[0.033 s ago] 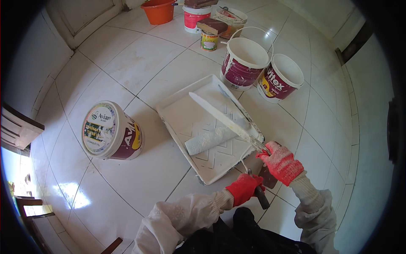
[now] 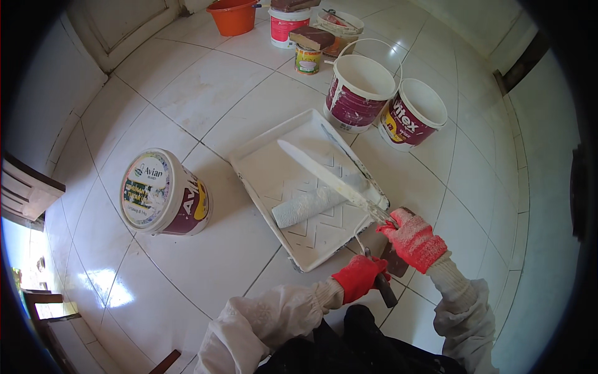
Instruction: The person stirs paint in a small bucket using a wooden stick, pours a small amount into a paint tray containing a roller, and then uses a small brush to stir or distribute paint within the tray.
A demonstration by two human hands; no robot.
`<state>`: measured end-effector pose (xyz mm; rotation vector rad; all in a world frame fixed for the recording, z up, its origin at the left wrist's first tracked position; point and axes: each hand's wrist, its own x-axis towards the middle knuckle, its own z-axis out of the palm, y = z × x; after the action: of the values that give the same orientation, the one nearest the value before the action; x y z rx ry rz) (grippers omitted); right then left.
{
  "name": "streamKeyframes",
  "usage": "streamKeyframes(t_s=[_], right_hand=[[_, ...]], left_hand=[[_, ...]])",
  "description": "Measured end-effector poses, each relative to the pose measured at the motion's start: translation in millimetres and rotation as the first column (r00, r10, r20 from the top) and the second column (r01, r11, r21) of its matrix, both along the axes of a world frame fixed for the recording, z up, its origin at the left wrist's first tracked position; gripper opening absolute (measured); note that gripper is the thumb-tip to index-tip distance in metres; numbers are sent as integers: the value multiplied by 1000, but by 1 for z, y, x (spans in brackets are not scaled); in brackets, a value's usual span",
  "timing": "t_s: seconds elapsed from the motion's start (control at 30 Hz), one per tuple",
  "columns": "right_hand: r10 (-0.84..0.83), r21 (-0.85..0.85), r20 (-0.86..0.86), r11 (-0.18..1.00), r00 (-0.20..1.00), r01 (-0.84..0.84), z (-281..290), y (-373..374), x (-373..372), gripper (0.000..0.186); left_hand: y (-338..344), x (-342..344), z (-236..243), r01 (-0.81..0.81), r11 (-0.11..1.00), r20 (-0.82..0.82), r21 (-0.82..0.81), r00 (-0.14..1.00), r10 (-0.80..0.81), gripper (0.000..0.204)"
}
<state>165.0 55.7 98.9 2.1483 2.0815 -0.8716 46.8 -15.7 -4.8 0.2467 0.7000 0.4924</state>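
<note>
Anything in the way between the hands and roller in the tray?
Yes, in this view: the paint-coated stick, held in the right hand, slants across the roller near its right end. The near tray rim lies between the roller and the left hand, which grips a dark handle.

Glossy white tiles with dark joints covered the floor [image 2: 187, 277]. A pale wall [image 2: 548, 187] rose at three o'clock, a dark brown strip [image 2: 526, 62] at two. A grimy door-like panel [image 2: 124, 22] stood between ten and eleven, slatted woodwork [image 2: 34, 190] at nine. A bright reflection [image 2: 107, 287] glared at eight.
</note>
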Motion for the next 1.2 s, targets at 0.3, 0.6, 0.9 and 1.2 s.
streamKeyframes(t_s=[0.3, 0.6, 0.9, 1.2], right_hand=[[-440, -520, -375, 828, 816, 208, 6, -12, -12, 33], [284, 46, -670, 938, 686, -343, -40, -23, 24, 32], [-526, -712, -623, 688, 579, -140, -17, -16, -10, 27], [-514, -663, -516, 746, 685, 60, -24, -14, -37, 28]], left_hand=[[3, -11, 7, 26, 999, 53, 21, 998, -27, 20], [1, 0, -12, 12, 999, 58, 30, 998, -14, 20], [-13, -4, -41, 13, 990, 179, 143, 983, -39, 9], [-24, 1, -66, -186, 705, 287, 684, 958, -25, 24]])
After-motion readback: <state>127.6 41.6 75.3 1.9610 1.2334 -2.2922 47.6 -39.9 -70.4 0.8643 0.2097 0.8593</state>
